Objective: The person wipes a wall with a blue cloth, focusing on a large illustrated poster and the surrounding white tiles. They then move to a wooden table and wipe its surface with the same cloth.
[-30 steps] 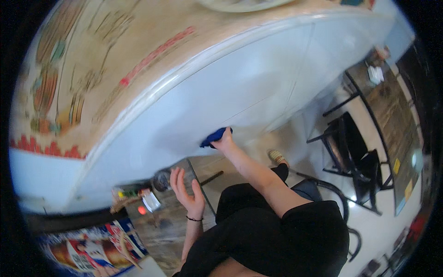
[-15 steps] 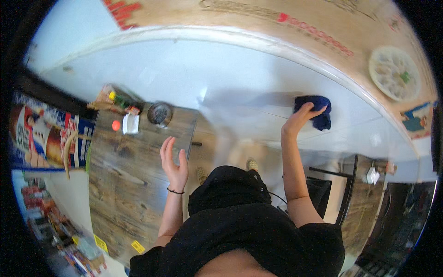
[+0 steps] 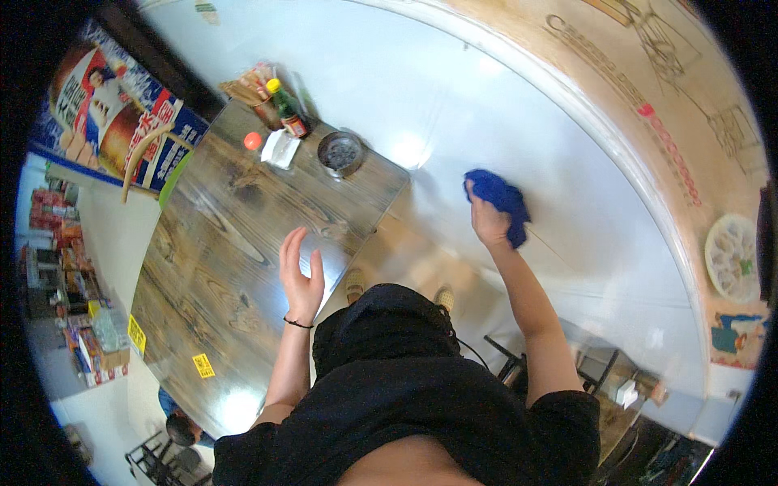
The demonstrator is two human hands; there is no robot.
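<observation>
Blue cloth [image 3: 517,202] in my right hand [image 3: 489,222], up at the white wall [image 3: 389,89]

My right arm reaches out to the right, and the fingers there are closed on the cloth, which is bunched around them and looks pressed to the wall. My left hand [image 3: 301,279] hangs at the right edge of the wooden desk [image 3: 235,259], its fingers loosely bent and wide of the thumb, with a dark band [image 3: 298,323] on the wrist.

At the far end of the desk I have a dark round bowl [image 3: 339,153] on the right, then some white paper [image 3: 279,149], a small orange thing [image 3: 253,141], and a green bottle [image 3: 287,109] with a yellow cap beside the chopsticks [image 3: 241,89]. Two yellow stickers are on its near left part, one [image 3: 203,365] farther in than the other [image 3: 137,334]. To the left is a colourful poster [image 3: 97,109]; a tan mural [image 3: 624,77] runs along the wall on the right. My shoes [image 3: 444,298] show on the floor between desk and wall.
</observation>
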